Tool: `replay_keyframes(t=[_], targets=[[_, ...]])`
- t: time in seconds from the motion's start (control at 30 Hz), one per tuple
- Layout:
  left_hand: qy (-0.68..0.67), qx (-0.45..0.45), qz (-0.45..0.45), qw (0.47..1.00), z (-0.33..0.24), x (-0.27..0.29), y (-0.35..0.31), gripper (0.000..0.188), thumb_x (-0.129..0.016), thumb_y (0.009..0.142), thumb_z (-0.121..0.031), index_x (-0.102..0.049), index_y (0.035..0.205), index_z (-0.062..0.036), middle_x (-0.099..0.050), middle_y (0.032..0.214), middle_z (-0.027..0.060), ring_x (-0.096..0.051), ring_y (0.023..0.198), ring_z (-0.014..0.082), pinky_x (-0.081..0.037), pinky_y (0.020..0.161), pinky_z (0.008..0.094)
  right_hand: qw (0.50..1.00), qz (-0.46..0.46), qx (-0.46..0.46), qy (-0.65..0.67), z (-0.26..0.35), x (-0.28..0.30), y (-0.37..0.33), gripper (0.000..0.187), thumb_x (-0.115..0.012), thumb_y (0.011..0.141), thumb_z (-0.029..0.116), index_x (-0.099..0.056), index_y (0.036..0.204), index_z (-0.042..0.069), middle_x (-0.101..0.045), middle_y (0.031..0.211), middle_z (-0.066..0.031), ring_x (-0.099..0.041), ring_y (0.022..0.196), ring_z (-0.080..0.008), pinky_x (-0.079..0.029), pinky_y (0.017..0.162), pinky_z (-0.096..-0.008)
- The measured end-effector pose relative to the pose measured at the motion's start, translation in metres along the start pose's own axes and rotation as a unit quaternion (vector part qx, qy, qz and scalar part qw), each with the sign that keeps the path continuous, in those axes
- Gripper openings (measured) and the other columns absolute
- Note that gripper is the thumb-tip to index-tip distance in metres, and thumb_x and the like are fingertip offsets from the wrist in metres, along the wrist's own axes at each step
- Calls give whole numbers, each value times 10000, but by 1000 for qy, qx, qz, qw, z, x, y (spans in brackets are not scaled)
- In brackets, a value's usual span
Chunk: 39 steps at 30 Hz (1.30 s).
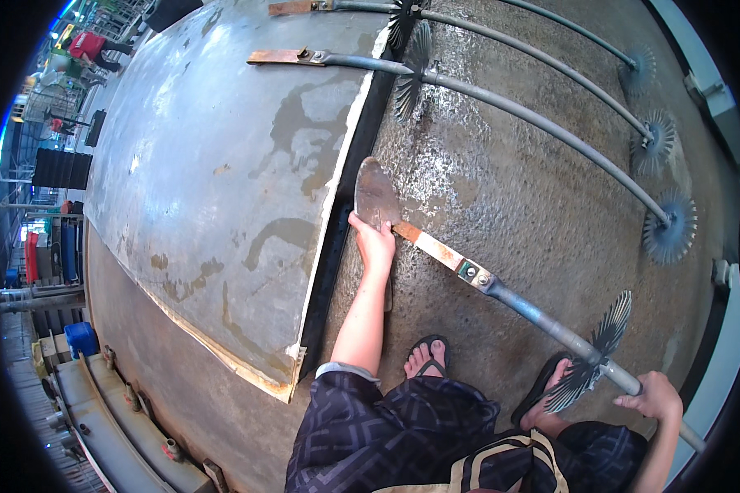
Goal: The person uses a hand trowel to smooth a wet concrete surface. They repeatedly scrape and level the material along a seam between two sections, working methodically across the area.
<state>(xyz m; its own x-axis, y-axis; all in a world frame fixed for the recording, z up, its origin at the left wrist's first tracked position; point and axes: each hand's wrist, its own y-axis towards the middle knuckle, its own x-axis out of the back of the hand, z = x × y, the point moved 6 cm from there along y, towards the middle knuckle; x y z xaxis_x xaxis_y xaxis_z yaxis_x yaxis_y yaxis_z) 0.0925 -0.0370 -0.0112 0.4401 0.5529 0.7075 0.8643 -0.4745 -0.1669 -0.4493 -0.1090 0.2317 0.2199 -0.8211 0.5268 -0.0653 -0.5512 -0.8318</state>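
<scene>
My left hand (375, 245) is closed on the edge of a flat, round-ended brown blade (376, 194) at the end of a long tool. A rusty flat bar (429, 246) joins this blade to a bolted bracket and a grey metal shaft (543, 319). Further along, a finned metal disc (592, 361) is fitted round the shaft. Beyond the disc, at lower right, my right hand (654, 398) grips the shaft. The tool slants from the blade down to the right, across my front. Part of the blade is hidden behind my left wrist.
A large grey sheet-topped platform (222, 164) with a dark side stands to the left. Several similar shafts (543, 123) with finned discs lie at the far right, their rusty ends over the platform. The concrete floor (469, 189) is wet. A person in red (90, 48) is far left.
</scene>
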Motion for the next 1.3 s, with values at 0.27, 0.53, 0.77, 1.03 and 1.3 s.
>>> replay_keyframes(t=[0.27, 0.53, 0.77, 1.03, 1.3], targets=[[-20, 12, -8, 1000, 7, -6, 7, 748, -681, 768, -121, -178, 1304, 13, -595, 982, 309, -582, 966, 440, -441, 855, 451, 1000, -6, 0, 5, -1, 0, 0, 497, -820, 549, 398, -628, 693, -37, -588, 657, -232, -615, 690, -377, -477, 645, -411], [-28, 3, -20, 999, 12, 0, 0, 734, -684, 766, -100, -192, 1297, 20, -585, 1007, 309, -584, 986, 420, -453, 841, 438, 1000, -2, 7, 18, 3, -1, -1, 486, -817, 555, 396, -631, 693, -31, -591, 652, -225, -615, 683, -377, -475, 635, -410], [-25, 9, 10, 1000, 7, 1, -8, 765, -659, 788, -113, -130, 1326, 19, -572, 998, 338, -570, 970, 456, -442, 857, 465, 1000, -4, 14, 11, 1, -2, 0, 475, -812, 562, 392, -636, 695, -28, -589, 647, -224, -618, 673, -369, -474, 631, -407], [-34, 36, 23, 998, 13, 0, -7, 763, -665, 781, -110, -151, 1338, -25, -557, 1042, 345, -560, 993, 465, -439, 865, 470, 1000, 1, 4, 25, 2, -1, -1, 482, -808, 561, 406, -636, 690, -25, -588, 637, -214, -613, 660, -370, -475, 629, -410], [-19, 31, 5, 999, 21, -1, -1, 797, -667, 780, -111, -125, 1357, -13, -564, 1047, 332, -566, 999, 445, -443, 874, 452, 1000, -1, 19, 18, 1, -2, 2, 492, -807, 560, 418, -629, 675, -25, -585, 637, -221, -612, 665, -373, -475, 632, -409]])
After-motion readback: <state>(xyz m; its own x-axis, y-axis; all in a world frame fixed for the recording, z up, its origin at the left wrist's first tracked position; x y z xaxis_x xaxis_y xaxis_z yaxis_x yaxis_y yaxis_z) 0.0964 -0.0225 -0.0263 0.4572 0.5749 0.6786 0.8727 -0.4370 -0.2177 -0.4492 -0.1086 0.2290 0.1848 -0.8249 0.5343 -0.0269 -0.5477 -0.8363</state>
